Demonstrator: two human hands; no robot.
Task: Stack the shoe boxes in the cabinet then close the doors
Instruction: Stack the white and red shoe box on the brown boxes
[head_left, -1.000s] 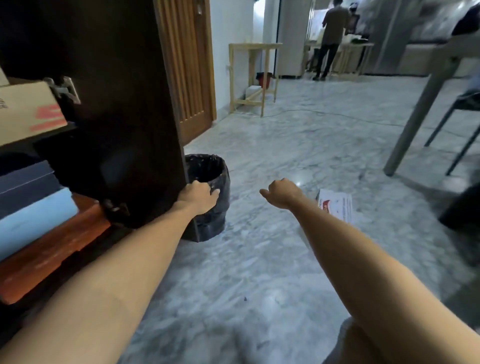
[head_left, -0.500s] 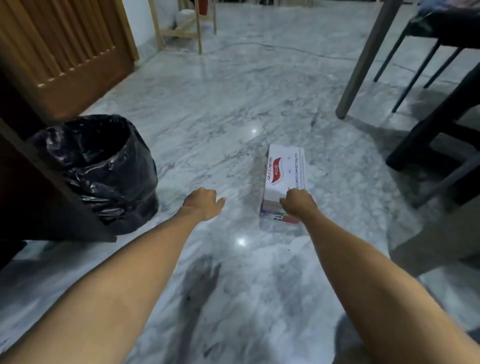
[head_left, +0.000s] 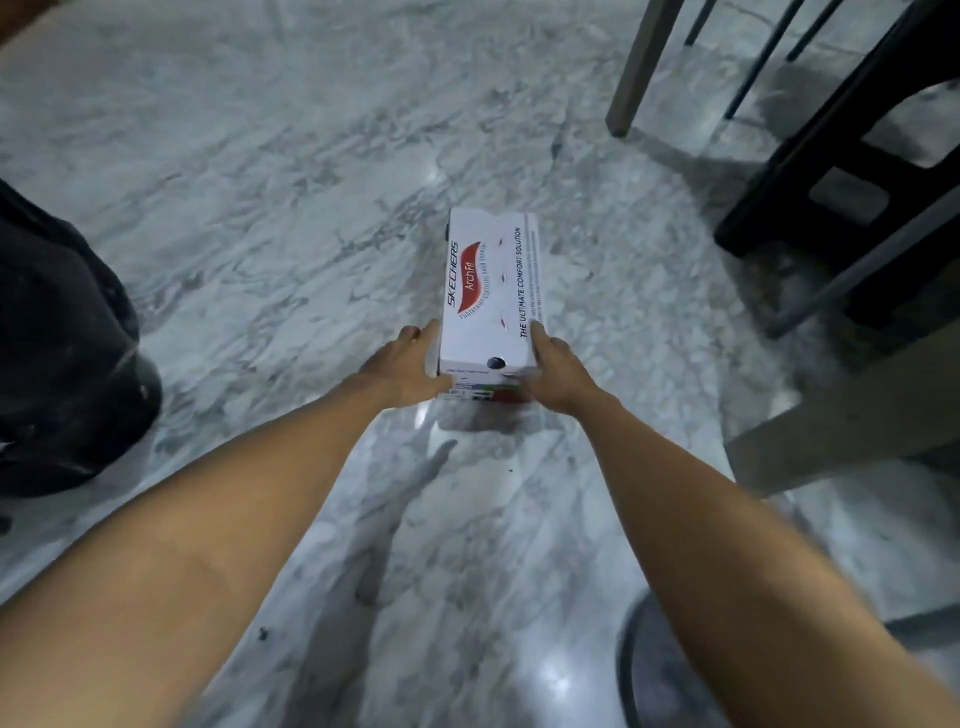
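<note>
Between both hands, on the marble floor (head_left: 270, 218): a white shoe box (head_left: 488, 291), clasped at its near end.
Left hand (head_left: 405, 364) and right hand (head_left: 553, 371) pressed opposite long sides; its long axis ran straight away from them.

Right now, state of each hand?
Left hand: closed on the left side of the shoe box.
Right hand: closed on the box's right side; the fingers are mostly hidden.

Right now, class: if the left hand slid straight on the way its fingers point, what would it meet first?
The left hand lies along the shoe box, fingers pointing away. Ahead looks like bare floor only; depth is hard to judge.
</note>
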